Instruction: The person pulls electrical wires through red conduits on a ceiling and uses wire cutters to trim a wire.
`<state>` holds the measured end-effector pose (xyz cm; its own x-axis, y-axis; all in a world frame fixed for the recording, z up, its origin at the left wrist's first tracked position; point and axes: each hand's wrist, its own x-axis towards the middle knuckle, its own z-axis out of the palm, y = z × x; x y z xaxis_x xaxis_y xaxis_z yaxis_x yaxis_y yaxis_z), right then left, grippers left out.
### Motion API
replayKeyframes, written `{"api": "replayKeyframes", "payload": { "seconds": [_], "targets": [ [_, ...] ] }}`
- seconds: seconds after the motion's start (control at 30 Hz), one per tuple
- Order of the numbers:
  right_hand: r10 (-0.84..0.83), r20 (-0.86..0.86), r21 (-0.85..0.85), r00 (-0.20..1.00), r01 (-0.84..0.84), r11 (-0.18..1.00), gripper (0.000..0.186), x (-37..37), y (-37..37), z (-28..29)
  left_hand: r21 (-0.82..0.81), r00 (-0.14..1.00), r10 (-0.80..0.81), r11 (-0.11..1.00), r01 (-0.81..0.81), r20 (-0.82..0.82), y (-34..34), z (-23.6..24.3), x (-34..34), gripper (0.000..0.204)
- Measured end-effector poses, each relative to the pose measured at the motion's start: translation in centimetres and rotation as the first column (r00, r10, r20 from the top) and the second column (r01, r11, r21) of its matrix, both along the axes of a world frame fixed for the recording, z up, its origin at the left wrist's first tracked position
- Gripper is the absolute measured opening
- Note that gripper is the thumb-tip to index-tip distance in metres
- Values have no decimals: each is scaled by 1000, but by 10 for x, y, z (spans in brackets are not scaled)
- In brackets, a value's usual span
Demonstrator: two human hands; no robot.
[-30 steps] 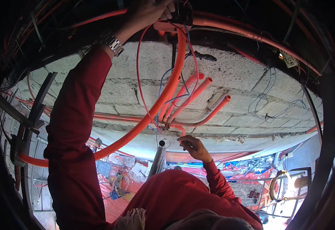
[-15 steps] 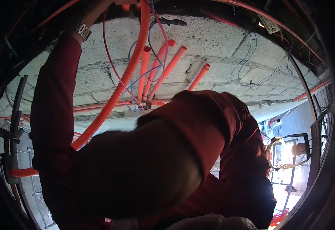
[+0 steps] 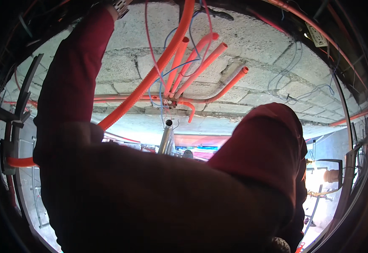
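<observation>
My left arm, in a dark red sleeve (image 3: 72,71), is raised along the left side. A metal watch (image 3: 121,6) shows at the top edge, and the hand beyond it is out of the picture. An orange corrugated conduit (image 3: 150,80) slants down from the top beside this arm and passes behind my hand and sleeve. Bent at the elbow, my right arm (image 3: 260,152) crosses close below the camera toward the left. My right hand (image 3: 85,134) is dark, by the left sleeve where the conduit disappears. Its fingers are mostly hidden in shadow, so I cannot tell its grip.
Several orange pipe ends (image 3: 179,67) rise from a block wall (image 3: 243,46), with loose blue wire (image 3: 198,50) and red wire (image 3: 150,46) around them. A shiny metal tube (image 3: 166,139) points up below. Dark metal frame (image 3: 26,90) stands left; a lit work lamp (image 3: 319,175) is at right.
My right forearm has swung lower and farther left, uncovering the metal tube. The wall and pipes sit farther right in view. My left wrist is higher, its hand now out of the picture.
</observation>
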<state>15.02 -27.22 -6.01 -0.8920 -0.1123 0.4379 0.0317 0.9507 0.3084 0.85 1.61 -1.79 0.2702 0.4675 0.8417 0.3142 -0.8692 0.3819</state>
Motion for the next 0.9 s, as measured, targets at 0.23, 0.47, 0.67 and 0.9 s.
{"api": "replayKeyframes", "payload": {
  "seconds": [0.23, 0.47, 0.67, 0.9],
  "targets": [
    [-139, 11, 27, 990, 138, 990, 32, 6, -11, 1, 14, 999, 38, 999, -38, -9, 2, -1, 4, 41],
    [-320, -11, 41, 947, 320, 947, 31, 15, -22, 1, 67, 999, -38, 997, 39, -14, -5, 2, 11, 41],
    [-32, -128, -247, 991, -1, 969, 23, 39, 26, -59, -13, 991, 135, 991, -135, -19, -11, -6, -8, 40],
    [-387, -371, -852, 844, -143, 504, 27, 107, 51, -145, 9, 998, 41, 999, -41, -53, -10, 6, -3, 36]
  ]
}}
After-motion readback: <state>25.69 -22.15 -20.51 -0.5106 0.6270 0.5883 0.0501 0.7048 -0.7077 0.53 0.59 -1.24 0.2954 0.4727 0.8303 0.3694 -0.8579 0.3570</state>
